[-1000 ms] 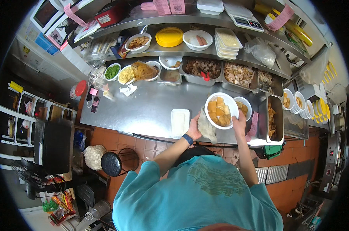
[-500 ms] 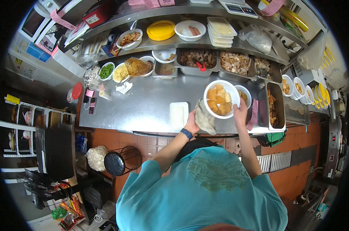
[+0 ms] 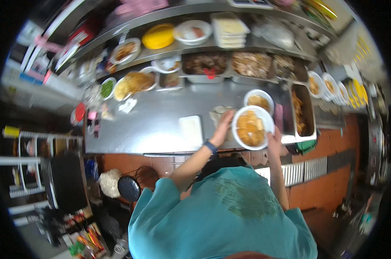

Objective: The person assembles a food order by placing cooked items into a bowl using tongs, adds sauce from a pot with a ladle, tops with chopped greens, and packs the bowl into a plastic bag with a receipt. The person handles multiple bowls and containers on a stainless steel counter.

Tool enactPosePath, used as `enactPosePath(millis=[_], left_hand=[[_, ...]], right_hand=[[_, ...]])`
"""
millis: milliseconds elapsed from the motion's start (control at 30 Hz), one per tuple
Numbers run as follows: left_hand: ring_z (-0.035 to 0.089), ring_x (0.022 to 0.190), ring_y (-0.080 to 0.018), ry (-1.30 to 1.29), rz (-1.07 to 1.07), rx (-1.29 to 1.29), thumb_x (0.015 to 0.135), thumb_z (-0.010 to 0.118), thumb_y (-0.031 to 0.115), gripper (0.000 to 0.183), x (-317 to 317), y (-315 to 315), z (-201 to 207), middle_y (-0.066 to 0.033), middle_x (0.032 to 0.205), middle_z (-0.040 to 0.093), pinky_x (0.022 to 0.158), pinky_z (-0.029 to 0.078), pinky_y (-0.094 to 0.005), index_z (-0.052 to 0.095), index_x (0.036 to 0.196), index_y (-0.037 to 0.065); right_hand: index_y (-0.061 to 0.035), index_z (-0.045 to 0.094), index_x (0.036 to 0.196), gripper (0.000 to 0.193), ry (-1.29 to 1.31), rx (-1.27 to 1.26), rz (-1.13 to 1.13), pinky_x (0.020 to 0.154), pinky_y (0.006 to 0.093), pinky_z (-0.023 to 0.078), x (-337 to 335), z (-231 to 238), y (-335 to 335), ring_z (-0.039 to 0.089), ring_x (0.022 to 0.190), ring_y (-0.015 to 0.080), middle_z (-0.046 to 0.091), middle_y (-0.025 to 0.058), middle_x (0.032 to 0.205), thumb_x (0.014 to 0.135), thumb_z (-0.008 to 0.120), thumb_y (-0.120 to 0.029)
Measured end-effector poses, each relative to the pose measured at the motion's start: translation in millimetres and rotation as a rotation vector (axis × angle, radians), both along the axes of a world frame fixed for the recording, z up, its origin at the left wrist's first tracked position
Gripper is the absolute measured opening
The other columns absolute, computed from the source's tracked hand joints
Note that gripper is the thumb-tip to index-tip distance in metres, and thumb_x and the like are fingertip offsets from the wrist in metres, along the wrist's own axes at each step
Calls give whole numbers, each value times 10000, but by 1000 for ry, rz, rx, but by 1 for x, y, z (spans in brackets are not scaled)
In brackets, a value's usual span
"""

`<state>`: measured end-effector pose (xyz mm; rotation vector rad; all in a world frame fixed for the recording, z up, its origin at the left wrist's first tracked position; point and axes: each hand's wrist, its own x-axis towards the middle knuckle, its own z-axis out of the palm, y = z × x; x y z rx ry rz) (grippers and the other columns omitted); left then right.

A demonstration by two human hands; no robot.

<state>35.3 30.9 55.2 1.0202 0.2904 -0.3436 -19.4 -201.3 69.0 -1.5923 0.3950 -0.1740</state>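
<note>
A white bowl (image 3: 252, 127) of yellow-orange food chunks hangs over the front edge of the steel counter (image 3: 156, 125). My right hand (image 3: 274, 140) grips its near right rim. My left hand (image 3: 223, 125), with a dark band on the wrist, is at the bowl's left side and closes on a crumpled pale cloth (image 3: 218, 113) that lies on the counter. A second, smaller white bowl (image 3: 259, 100) with similar food stands just behind the held one.
A white rectangular tray (image 3: 191, 128) lies left of my hands. A deep steel pan (image 3: 302, 110) of browned food sits at the right. Pans (image 3: 206, 64) and plates of food line the back, with bowls on the shelf (image 3: 191, 32) above. A black pan (image 3: 128, 187) hangs below.
The bowl has come toward me and a little right, away from the smaller bowl. My left hand stayed at its left side with the cloth. The view has shifted and blurred.
</note>
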Motion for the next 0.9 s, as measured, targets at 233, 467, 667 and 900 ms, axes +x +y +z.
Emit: enactPosePath(millis=[233,467,667,900], left_hand=[[565,1217,-303,259,-123,-364,967,536,301,490,-39,-3,31,-148,1335,575,1040,458,-453,475,1379,44],[538,1241,-309,251,146,-368,977,508,343,540,-61,12,37,-153,1381,529,1061,436,-443,440,1409,25],[537,1231,-317,181,435,-174,970,522,384,581,-88,29,46,-166,1378,520,1040,452,-430,422,1412,20],[513,1259,-311,119,612,-96,953,558,413,645,-112,60,56,-172,1397,500,1050,441,-418,400,1432,11]], right_hand=[[-11,621,1179,293,27,-168,427,764,283,508,16,6,-10,624,883,128,677,92,971,912,615,-132],[2,615,1012,227,105,156,158,574,275,513,154,50,-77,602,620,131,623,36,718,970,538,-207],[-12,633,962,179,164,258,464,548,257,504,234,52,-2,594,603,121,621,48,739,896,631,-178],[20,397,1375,774,18,-954,710,865,418,536,266,55,186,684,989,328,649,261,1127,836,666,-467]])
